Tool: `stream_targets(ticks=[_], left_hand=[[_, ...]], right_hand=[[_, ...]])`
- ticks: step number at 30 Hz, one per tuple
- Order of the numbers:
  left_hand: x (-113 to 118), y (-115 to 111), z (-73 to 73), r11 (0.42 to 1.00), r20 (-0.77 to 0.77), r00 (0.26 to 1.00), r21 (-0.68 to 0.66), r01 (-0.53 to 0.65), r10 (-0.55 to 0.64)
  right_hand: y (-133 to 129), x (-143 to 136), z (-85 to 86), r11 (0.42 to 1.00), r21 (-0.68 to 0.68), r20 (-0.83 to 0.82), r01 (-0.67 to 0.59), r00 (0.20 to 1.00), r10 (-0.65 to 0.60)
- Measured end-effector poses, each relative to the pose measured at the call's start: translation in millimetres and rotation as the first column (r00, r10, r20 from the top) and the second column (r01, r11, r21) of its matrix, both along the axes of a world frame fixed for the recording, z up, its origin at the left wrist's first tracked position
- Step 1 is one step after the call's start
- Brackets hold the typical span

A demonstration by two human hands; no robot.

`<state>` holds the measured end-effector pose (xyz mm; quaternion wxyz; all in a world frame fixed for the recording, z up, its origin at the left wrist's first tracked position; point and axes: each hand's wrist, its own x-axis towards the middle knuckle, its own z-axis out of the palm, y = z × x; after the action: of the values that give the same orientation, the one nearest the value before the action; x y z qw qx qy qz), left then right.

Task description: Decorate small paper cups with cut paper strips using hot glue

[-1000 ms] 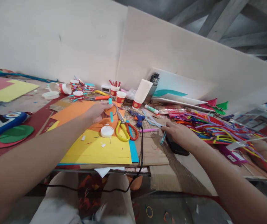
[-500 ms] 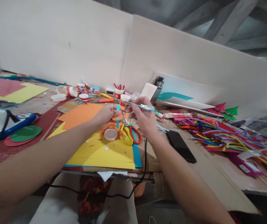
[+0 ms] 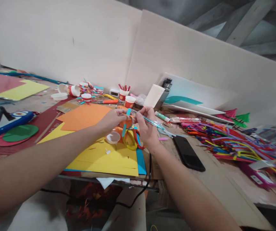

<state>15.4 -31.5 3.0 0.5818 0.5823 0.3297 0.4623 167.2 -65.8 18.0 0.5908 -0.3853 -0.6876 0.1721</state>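
My left hand point(image 3: 113, 118) pinches a small orange piece point(image 3: 126, 122) that has a light blue strip point(image 3: 124, 130) across it. Close beside it, my right hand point(image 3: 147, 123) is closed round a clear teal pen point(image 3: 153, 123), which slants down to the right. The fingertips of both hands nearly meet at the orange piece. Just beneath lie the scissors point(image 3: 129, 143) with yellow and red handles, on yellow paper point(image 3: 109, 162). A small white lid or cup point(image 3: 113, 137) sits to their left.
Orange paper point(image 3: 87, 116) lies left of centre. A black phone point(image 3: 189, 153) is right of my right wrist, with many pipe cleaners point(image 3: 227, 141) beyond. Paper cups point(image 3: 129, 102) and stacked white cups point(image 3: 154, 95) stand behind. A black cable point(image 3: 150, 166) hangs over the front edge.
The pen tip end has come in closer to the orange piece, and my right hand has lowered slightly. The blue strip now tilts. The head view has shifted a little.
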Motion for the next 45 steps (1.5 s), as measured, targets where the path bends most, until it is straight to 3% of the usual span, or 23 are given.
stream_targets(ticks=[11,19,25,45], left_hand=[[4.8,-4.6,3.3,0.993,-0.057,0.995,0.097,-0.071,0.077],[4.3,-9.0,7.9,0.999,-0.03,0.999,0.025,-0.038,0.039],[5.1,-11.0,11.1,0.994,-0.065,0.995,0.081,-0.073,0.079],[6.3,-8.4,6.8,0.993,-0.031,0.999,0.116,-0.026,0.03]], right_hand=[[4.2,1.7,-6.9,0.998,0.016,0.094,0.069,0.993,-0.07],[2.1,2.5,-4.6,0.995,0.038,0.108,0.092,0.99,-0.095],[4.3,3.6,-6.6,0.995,0.054,0.125,0.086,0.988,-0.092],[1.0,1.0,-3.9,0.994,0.046,0.141,0.099,0.984,-0.105]])
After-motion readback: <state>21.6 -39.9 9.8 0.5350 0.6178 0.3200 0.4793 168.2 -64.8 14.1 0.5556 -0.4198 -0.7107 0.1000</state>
